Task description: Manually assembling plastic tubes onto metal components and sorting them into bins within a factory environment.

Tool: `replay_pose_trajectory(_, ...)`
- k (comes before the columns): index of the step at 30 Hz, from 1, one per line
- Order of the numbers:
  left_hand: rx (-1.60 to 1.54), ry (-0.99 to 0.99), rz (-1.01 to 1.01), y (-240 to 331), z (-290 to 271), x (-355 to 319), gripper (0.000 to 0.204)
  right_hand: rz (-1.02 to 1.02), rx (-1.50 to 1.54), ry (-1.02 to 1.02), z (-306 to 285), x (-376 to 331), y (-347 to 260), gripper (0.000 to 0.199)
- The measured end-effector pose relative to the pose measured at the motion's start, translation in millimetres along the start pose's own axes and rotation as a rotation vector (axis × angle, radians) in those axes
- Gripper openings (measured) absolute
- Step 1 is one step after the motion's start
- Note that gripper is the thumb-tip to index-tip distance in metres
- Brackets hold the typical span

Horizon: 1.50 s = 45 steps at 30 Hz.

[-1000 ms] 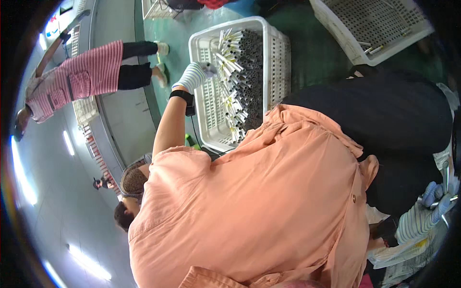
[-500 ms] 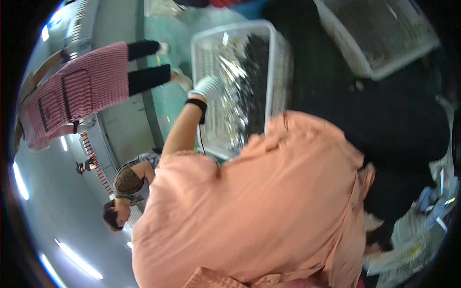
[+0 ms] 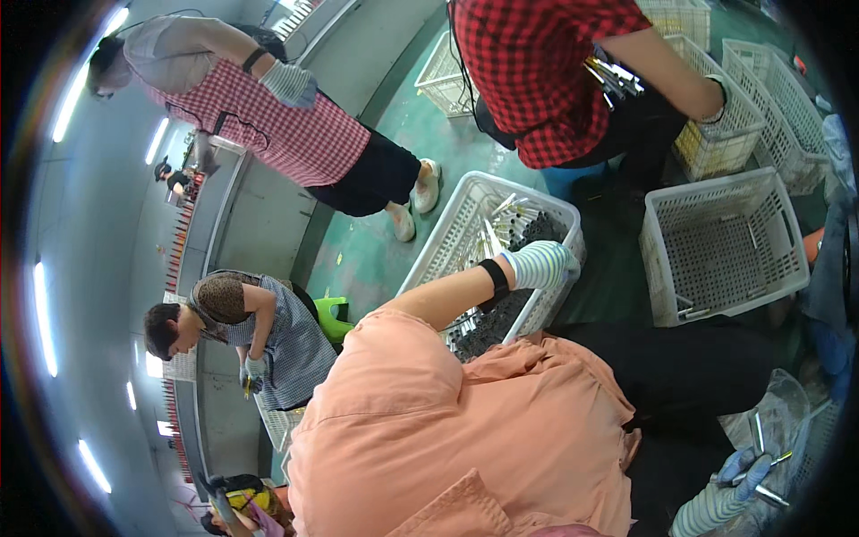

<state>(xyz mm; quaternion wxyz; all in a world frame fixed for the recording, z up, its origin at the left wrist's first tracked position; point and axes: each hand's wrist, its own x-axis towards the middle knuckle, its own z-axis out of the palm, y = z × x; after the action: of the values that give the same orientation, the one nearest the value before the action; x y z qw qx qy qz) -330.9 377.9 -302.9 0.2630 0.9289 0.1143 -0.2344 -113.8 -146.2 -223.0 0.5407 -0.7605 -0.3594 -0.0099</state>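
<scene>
In a white and grey striped glove, my left hand (image 3: 540, 266) reaches across a white plastic basket (image 3: 436, 242). Its fingers curl over the basket's right rim, partly out of sight. Inside the basket lie many slim silver rod-like pieces (image 3: 512, 219) with dark ends (image 3: 501, 327), bunched together. Low at the right edge, my right hand (image 3: 727, 494), also gloved, is closed around several shiny metal rods (image 3: 768, 495), one showing a yellow-green part. Clear plastic film (image 3: 780, 398) lies beside that hand.
An openwork crate (image 3: 723, 242) with a few rods stands to the right. Further crates (image 3: 716, 148) are near a person in a red checked shirt (image 3: 546, 80). A person in a pink checked apron (image 3: 268, 143) stands at far left; another (image 3: 268, 331) works near a green stool (image 3: 333, 319).
The view has swung, bringing the red-shirted person and more crates into sight. My left hand has moved from the basket's left side to its right rim. My right hand now shows.
</scene>
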Motion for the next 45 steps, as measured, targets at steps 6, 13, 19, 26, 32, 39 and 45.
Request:
replay_pose_trajectory(6, -0.349, 0.376, 0.371, 98, -63, 34, 0.025, 0.617, 0.45, 0.334, 45, 34, 15, 0.04)
replay_pose_trajectory(13, -0.725, 0.317, 0.931, 263, -81, 42, 0.062, 0.54, 0.435, 0.292, 100, 83, -66, 0.038)
replay_pose_trajectory(19, -1.356, 0.219, 0.741, 290, -52, 32, 0.022, 0.647, 0.614, 0.238, 105, 42, -27, 0.043)
replay_pose_trajectory(26, -1.045, 0.372, 0.647, 237, -68, 40, 0.019, 0.682, 0.722, 0.328, 141, 52, -90, 0.056)
replay_pose_trajectory(32, -1.135, 0.196, 0.577, 201, -59, 32, 0.023, 0.712, 1.034, 0.009, 111, 47, -67, 0.053)
replay_pose_trajectory(39, -0.841, 0.256, 0.56, 187, -39, 15, 0.037, 0.807, 0.882, -0.041, 83, 30, -45, 0.059)
replay_pose_trajectory(45, -0.601, 0.357, 0.503, 169, -62, 13, 0.039, 0.855, 0.739, 0.106, 142, 58, -110, 0.049)
